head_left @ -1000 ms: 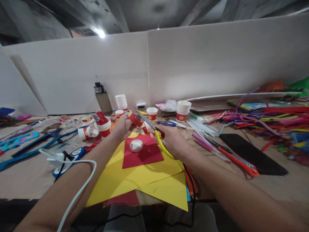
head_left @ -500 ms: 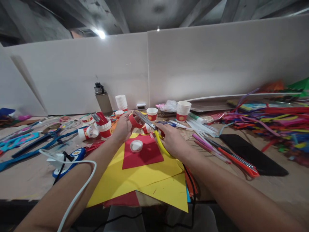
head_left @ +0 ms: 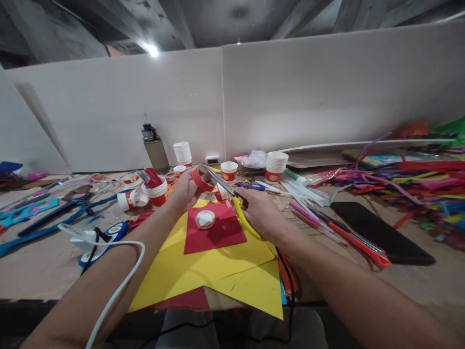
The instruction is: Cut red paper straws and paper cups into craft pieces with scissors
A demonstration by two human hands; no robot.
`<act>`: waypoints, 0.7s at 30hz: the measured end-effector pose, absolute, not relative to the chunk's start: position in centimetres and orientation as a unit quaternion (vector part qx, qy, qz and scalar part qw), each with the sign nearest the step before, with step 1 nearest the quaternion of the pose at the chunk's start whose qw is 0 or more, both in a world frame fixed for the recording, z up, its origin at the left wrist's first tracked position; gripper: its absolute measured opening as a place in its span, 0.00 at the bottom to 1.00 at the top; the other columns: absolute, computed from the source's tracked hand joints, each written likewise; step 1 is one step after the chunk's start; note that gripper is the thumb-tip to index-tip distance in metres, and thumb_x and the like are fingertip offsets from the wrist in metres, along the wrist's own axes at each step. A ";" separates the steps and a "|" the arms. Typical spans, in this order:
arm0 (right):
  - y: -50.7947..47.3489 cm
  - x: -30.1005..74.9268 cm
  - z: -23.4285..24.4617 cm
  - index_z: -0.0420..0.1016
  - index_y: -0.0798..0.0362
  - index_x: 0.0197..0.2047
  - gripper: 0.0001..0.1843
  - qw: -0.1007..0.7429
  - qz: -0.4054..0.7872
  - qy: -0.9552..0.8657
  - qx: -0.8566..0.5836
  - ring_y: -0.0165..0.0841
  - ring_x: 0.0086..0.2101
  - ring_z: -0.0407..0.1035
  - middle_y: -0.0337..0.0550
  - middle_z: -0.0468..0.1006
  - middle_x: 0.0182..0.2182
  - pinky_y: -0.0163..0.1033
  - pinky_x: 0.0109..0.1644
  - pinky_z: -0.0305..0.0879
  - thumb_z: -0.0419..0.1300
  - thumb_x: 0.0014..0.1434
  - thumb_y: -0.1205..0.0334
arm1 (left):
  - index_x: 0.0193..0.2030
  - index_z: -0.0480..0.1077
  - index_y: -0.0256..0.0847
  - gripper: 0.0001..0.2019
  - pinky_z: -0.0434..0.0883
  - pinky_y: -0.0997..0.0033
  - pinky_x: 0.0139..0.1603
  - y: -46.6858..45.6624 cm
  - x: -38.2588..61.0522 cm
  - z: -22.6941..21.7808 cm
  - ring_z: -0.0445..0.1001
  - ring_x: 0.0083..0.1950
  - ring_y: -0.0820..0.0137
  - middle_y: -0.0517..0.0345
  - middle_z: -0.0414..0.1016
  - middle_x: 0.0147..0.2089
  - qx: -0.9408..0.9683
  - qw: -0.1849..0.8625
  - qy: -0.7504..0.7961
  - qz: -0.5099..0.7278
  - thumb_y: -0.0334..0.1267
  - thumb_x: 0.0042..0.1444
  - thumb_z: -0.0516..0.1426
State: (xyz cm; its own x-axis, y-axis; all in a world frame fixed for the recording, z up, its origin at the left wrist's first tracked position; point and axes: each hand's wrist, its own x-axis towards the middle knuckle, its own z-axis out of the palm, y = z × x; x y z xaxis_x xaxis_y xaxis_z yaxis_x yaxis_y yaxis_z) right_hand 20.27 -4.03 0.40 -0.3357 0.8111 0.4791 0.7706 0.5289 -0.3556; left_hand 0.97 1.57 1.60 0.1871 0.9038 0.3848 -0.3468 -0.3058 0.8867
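My left hand (head_left: 184, 191) is closed round a red paper-cup strip (head_left: 201, 180), held up above the table. My right hand (head_left: 258, 211) grips yellow-handled scissors (head_left: 232, 196), and their blades reach into the strip. A cut piece of the cup (head_left: 220, 192) hangs just below the blades. Under both hands lies a red paper sheet (head_left: 221, 231) with a white round cup base (head_left: 205, 219) on it, on top of yellow paper sheets (head_left: 203, 271).
Stacked paper cups (head_left: 275, 167) and a single cup (head_left: 229, 170) stand at the back, beside a metal bottle (head_left: 155, 149). Cut cups (head_left: 156, 191) and blue pieces lie at left. Pens, an orange utility knife (head_left: 358, 242), a black phone (head_left: 381, 231) and coloured pipe cleaners (head_left: 414, 179) are at right.
Both hands shifted only slightly; the scissors and strip rose a little and came back down. Otherwise nothing has moved.
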 end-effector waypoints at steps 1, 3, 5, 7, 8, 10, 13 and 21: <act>-4.1 20.3 0.4 0.74 0.52 0.41 0.10 0.312 0.035 -0.817 -0.483 0.35 0.35 0.71 0.46 0.79 0.36 0.34 0.36 0.59 0.55 0.57 0.61 | 0.29 0.69 0.35 0.09 0.67 0.82 0.27 1.6 0.9 1.6 0.68 0.27 0.80 0.62 0.70 0.26 0.565 0.530 0.253 0.579 0.37 0.47 0.63; -4.1 20.3 0.4 0.74 0.52 0.42 0.10 0.311 0.042 -0.817 -0.483 0.35 0.35 0.71 0.46 0.79 0.36 0.34 0.36 0.60 0.54 0.58 0.61 | 0.30 0.68 0.35 0.08 0.67 0.81 0.25 1.6 0.8 1.5 0.69 0.26 0.79 0.61 0.69 0.27 0.584 0.511 0.253 0.578 0.37 0.48 0.62; -4.1 20.3 0.3 0.74 0.52 0.42 0.11 0.312 0.047 -0.816 -0.484 0.34 0.35 0.71 0.46 0.79 0.36 0.33 0.36 0.60 0.54 0.58 0.61 | 0.32 0.68 0.36 0.08 0.67 0.80 0.24 1.7 0.6 1.5 0.69 0.26 0.78 0.61 0.70 0.27 0.591 0.477 0.250 0.601 0.37 0.48 0.62; -4.1 20.3 0.2 0.74 0.52 0.42 0.11 0.312 0.043 -0.817 -0.483 0.34 0.35 0.71 0.46 0.79 0.36 0.34 0.36 0.60 0.54 0.58 0.60 | 0.33 0.68 0.37 0.09 0.67 0.79 0.24 1.8 0.4 1.4 0.70 0.26 0.77 0.60 0.70 0.27 0.588 0.444 0.255 0.627 0.38 0.48 0.62; -4.0 20.3 0.1 0.74 0.52 0.43 0.11 0.312 0.037 -0.816 -0.485 0.34 0.35 0.71 0.46 0.79 0.36 0.34 0.37 0.60 0.54 0.58 0.60 | 0.33 0.68 0.37 0.09 0.68 0.79 0.24 1.8 0.4 1.5 0.70 0.26 0.77 0.60 0.70 0.27 0.584 0.430 0.258 0.638 0.38 0.48 0.62; -3.7 20.3 -0.2 0.74 0.52 0.45 0.13 0.310 0.023 -0.812 -0.495 0.35 0.35 0.70 0.47 0.78 0.35 0.35 0.37 0.59 0.55 0.57 0.60 | 0.33 0.68 0.36 0.09 0.68 0.79 0.24 1.7 0.4 1.5 0.70 0.26 0.76 0.60 0.70 0.26 0.582 0.422 0.264 0.644 0.39 0.49 0.62; -3.4 20.4 -0.5 0.71 0.52 0.51 0.19 0.310 0.003 -0.804 -0.508 0.36 0.34 0.68 0.49 0.76 0.36 0.36 0.37 0.58 0.57 0.56 0.60 | 0.33 0.69 0.36 0.09 0.67 0.78 0.23 1.3 0.7 1.6 0.69 0.25 0.76 0.60 0.69 0.24 0.582 0.444 0.264 0.628 0.38 0.48 0.62; -3.7 20.4 -0.1 0.71 0.53 0.51 0.18 0.322 0.022 -0.804 -0.500 0.32 0.30 0.63 0.47 0.72 0.34 0.35 0.33 0.56 0.56 0.57 0.60 | 0.32 0.69 0.35 0.10 0.66 0.79 0.21 0.9 1.4 1.8 0.68 0.24 0.77 0.61 0.69 0.25 0.582 0.509 0.242 0.586 0.37 0.45 0.64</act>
State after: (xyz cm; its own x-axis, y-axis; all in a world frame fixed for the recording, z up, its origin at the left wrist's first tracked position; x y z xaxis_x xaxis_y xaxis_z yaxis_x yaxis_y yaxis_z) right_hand 20.37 -3.66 -0.13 -0.2932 0.8174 0.4958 0.7887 0.4999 -0.3579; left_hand 1.37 0.89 1.75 0.1956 0.8787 0.4354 -0.3149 -0.3642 0.8765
